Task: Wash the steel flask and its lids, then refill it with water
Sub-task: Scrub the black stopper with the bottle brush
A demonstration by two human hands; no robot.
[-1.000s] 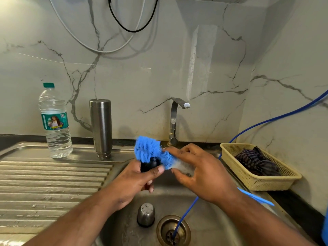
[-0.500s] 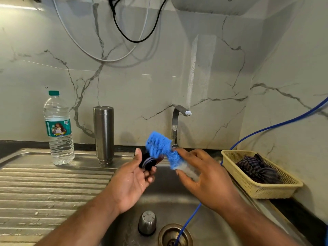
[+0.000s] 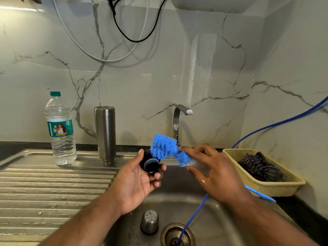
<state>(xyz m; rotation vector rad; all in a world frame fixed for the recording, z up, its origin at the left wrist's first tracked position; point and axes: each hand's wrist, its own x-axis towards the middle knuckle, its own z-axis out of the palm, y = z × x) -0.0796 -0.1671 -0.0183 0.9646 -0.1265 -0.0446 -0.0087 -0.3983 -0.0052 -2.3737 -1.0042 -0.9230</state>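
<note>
holds a small black lid [image 3: 150,163] in the left hand [image 3: 140,176], palm up over the sink [image 3: 221,219], fingertips curled under and round it, thumb raised at its far side, open end of the lid turned toward the camera. pinches a blue bottle brush [image 3: 165,146] in the right hand [image 3: 213,173], fingers long and only lightly bent over it, thumb beneath, grip at the near end of the bristles. bristle head pressed against the upper rim of the lid.

down in the basin, a steel cap [image 3: 149,221] standing dome up just beside the drain [image 3: 177,235], well apart from both hands. on the ribbed steel bench [image 3: 53,189] left of the basin, the steel flask [image 3: 105,134] upright on its narrower end, near a clear water bottle [image 3: 60,130] with a green cap, not touching it.

behind the hands, a steel tap [image 3: 177,121], spout turned right. thin blue hose [image 3: 193,215] down from the right wall, under the right forearm and into the drain. at the right, a yellow basket [image 3: 284,185] with a dark checked cloth [image 3: 257,166] inside.
</note>
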